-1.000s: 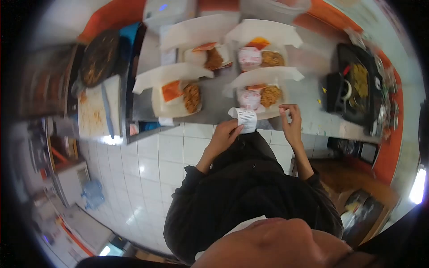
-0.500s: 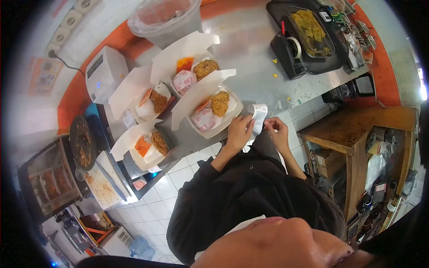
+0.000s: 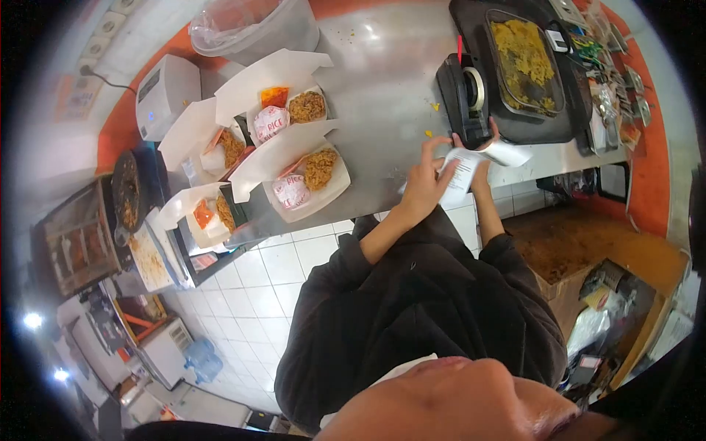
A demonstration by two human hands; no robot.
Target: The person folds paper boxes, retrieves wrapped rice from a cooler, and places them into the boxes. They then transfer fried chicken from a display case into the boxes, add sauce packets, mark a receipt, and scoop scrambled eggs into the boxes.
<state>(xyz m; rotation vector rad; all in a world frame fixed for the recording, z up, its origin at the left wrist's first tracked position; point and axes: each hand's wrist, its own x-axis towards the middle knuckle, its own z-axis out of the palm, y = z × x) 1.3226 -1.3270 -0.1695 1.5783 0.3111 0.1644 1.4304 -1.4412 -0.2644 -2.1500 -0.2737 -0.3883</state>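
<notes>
A long white printed receipt [image 3: 462, 173] curls across the space between my hands. My left hand [image 3: 423, 187] pinches its left side, fingers closed on the paper. Behind the receipt is my right hand [image 3: 482, 175], its palm and most fingers covered; two fingertips show right at the front end of a black tape dispenser [image 3: 454, 95]. The dispenser carries a tape roll [image 3: 474, 90] and a red stick. To the left, open white meal boxes hold fried chicken [image 3: 321, 169], paper-wrapped rice [image 3: 291, 191] and orange packets [image 3: 274, 96].
A black tray [image 3: 471, 22] bears a glass dish of yellow food [image 3: 523, 55] at the upper right. A lined bin [image 3: 294, 37] and a white printer-like machine [image 3: 168, 95] stand at the back left. Below the steel counter [image 3: 382, 66] on the right is a wooden shelf [image 3: 559, 242].
Both hands have moved right and up to the tape dispenser with the receipt, which now spreads across my right hand. The view has shifted right, so the boxes appear farther left.
</notes>
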